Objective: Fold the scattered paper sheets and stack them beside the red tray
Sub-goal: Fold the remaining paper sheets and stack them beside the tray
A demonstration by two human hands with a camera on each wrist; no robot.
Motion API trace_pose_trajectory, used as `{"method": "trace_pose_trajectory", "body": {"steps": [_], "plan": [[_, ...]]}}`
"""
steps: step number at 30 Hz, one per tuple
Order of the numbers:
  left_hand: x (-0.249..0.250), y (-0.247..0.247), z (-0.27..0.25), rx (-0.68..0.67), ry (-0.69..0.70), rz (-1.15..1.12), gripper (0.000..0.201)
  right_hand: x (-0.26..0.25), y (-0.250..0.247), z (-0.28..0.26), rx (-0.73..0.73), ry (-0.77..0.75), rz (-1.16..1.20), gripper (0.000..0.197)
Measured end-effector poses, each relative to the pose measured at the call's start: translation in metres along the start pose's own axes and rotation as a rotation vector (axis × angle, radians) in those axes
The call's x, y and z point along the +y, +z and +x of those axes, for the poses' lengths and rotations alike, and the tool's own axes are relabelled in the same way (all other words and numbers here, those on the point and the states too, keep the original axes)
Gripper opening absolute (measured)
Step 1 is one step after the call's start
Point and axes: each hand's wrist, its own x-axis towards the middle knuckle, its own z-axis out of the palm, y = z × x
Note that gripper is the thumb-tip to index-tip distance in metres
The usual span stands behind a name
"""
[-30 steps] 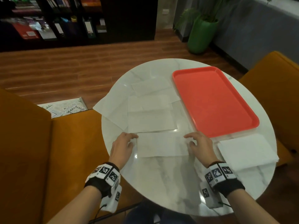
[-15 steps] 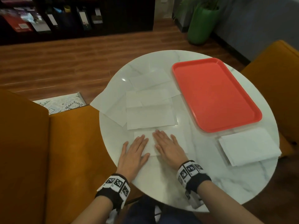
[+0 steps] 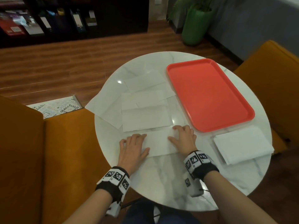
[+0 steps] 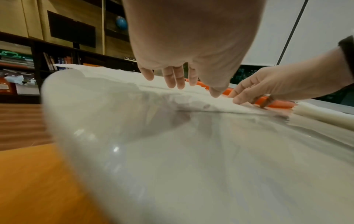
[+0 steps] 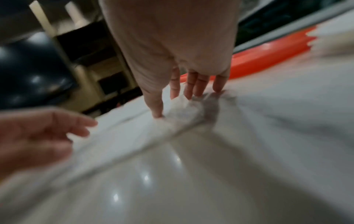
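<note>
Head view, your hands: your left hand [image 3: 132,148] and right hand [image 3: 183,139] lie palm-down on the two ends of one folded sheet [image 3: 159,143] at the near side of the round table [image 3: 161,183]; the fingers of both are spread and nearly straight, pressing rather than gripping
Head view, papers: the loose sheets [image 3: 145,107] overlap just beyond the folded sheet, one corner hanging off the table's left edge; the stack of folded sheets [image 3: 242,143] sits just beside the near end of the red tray [image 3: 210,94]
Head view, surroundings: orange chairs [image 3: 64,159] flank the table; a green planter [image 3: 195,26] stands on the wood floor
Left wrist view: your left fingers [image 4: 173,78] reach down, only slightly bent, onto the white paper; your right hand [image 4: 268,86] touches the same sheet with its fingertips, the red tray's rim behind it
Right wrist view: blurred; your right fingers [image 5: 197,84] and thumb are extended with tips on the paper, holding nothing; your left hand [image 5: 38,136] shows at the left edge, loosely open
</note>
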Motion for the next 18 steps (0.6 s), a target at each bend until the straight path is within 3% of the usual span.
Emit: {"method": "trace_pose_trajectory", "body": {"steps": [2, 5, 8, 11, 14, 18], "plan": [[0.006, -0.004, 0.014, -0.02, 0.006, 0.003, 0.061, -0.001, -0.004, 0.003, -0.05, 0.086, 0.126, 0.036], [0.019, -0.011, 0.031, -0.118, -0.003, -0.05, 0.064, 0.008, -0.014, 0.002, -0.105, 0.046, 0.439, 0.012], [0.033, -0.02, 0.045, -0.123, 0.015, -0.189, 0.03, 0.023, -0.037, -0.013, -0.089, -0.001, 0.71, 0.016], [0.051, -0.034, 0.055, -0.182, 0.012, -0.573, 0.009, 0.05, -0.059, -0.032, -0.055, 0.029, 0.858, 0.015], [0.08, -0.05, 0.059, -0.227, 0.014, -0.796, 0.004, 0.083, -0.071, -0.049, -0.007, 0.123, 0.945, 0.004], [0.122, -0.056, 0.061, -0.274, 0.029, -0.924, 0.009, 0.133, -0.098, -0.064, 0.161, 0.265, 1.044, 0.008]]}}
